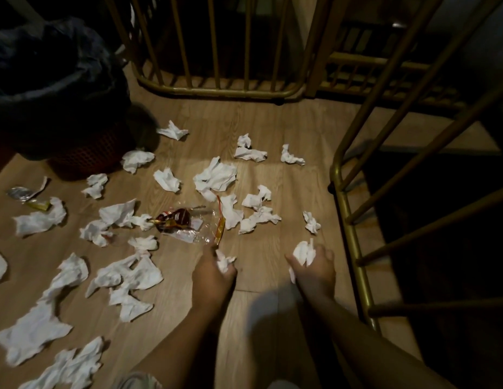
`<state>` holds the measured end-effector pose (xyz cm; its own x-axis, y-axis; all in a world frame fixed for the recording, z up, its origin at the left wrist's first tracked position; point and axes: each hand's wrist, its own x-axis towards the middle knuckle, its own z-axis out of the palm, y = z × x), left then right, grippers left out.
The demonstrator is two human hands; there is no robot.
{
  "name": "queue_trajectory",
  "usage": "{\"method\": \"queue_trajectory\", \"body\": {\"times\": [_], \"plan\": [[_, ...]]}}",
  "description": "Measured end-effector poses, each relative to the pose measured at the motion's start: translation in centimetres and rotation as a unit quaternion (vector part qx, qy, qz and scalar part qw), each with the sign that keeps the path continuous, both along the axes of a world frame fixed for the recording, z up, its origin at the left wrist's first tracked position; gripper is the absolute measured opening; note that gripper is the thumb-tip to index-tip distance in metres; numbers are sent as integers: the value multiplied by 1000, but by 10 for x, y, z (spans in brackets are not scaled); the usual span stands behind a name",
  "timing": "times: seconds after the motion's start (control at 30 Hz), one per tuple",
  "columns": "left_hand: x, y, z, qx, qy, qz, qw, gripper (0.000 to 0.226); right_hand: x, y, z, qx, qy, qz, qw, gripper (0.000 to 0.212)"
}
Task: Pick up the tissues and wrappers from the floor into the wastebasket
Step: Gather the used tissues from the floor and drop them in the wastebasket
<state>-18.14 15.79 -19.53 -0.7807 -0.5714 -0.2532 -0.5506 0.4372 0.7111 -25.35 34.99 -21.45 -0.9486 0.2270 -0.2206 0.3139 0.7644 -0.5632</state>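
dark-lined wastebasket (48, 88) at far left; crumpled tissues (215, 176) and a clear wrapper (185, 224), print unreadable, litter the wooden floor (272, 119); left hand (212, 273) clenched on a tissue wad (224, 262); right hand (314, 269) grasping another tissue (302, 252), beside gold railing (348, 209)

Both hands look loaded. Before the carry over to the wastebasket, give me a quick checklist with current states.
1. Left hand closed on a crumpled tissue: ok.
2. Right hand closed on a tissue wad: ok.
3. Wastebasket within view, at the upper left with a dark liner: ok.
4. Liner mouth open enough to drop into: cannot tell, too dark.
5. Floor cleared: not ok, many tissues and the clear wrapper remain.
6. Gold railing close beside the right hand: ok, not touching.
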Motion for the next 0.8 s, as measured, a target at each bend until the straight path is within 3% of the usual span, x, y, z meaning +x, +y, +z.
{"method": "queue_trajectory", "body": {"times": [0.17, 0.3, 0.43, 0.53, 0.67, 0.8], "plan": [[9, 2, 1, 2, 5, 43, 999, 21, 11, -14, -8, -36, 118, 142, 982, 35], [-8, 4, 10, 12, 41, 29, 999, 18, -14, -17, 13, -164, 129, 49, 977, 28], [-37, 10, 24, 42, 89, 16, 995, 10, -68, -7, 29, -182, 164, -45, 968, 37], [-50, 9, 31, 66, 110, -26, 991, 21, -88, -5, 28, -143, 101, -97, 980, 46], [-66, 0, 25, 10, 103, -79, 991, 40, -81, -11, 11, -49, 25, -54, 997, 66], [-92, 2, 19, -48, 49, -113, 991, 47, -76, -11, 1, 24, 74, -26, 997, 43]]}}
